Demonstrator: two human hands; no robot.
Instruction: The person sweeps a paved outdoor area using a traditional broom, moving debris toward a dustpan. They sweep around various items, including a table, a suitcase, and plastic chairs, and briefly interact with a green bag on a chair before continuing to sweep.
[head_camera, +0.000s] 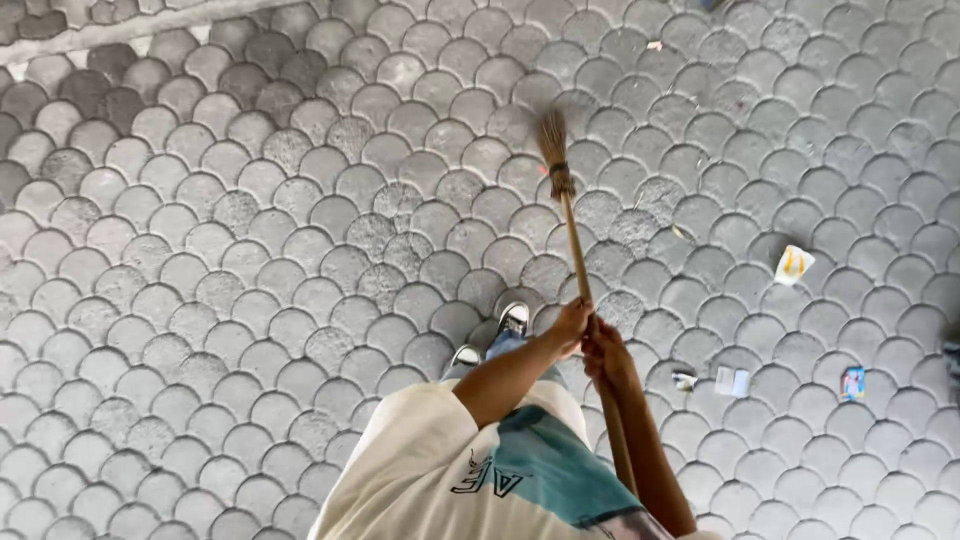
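Two bare hands grip one long wooden broom (577, 255) out in front of the person, seen from a camera on their head looking straight down. The left hand (570, 325) is wrapped around the handle higher up, farther from the body. The right hand (606, 352) is clenched around the same handle just below it, nearer the body, and the two hands touch or almost touch. Both are closed on the stick.

The broom's long axis runs from near to far, leaning slightly left as it goes away. Its near end passes down beside the right forearm toward the bottom of the view. Its far end is a narrow bundle of straw bristles (553, 135), bound with a dark tie, and it lies well ahead of the hands. The left hand is the one nearer the bristles.

The ground is grey paving (250, 260) laid in overlapping fan or fish-scale shapes, filling the whole view. Scraps of litter lie to the right of the broom: a crumpled white and yellow wrapper (793, 264), a small white paper (732, 381) and a small blue and red packet (853, 383). Two light shoes (514, 319) show just left of the hands, above a cream and teal shirt (480, 470).
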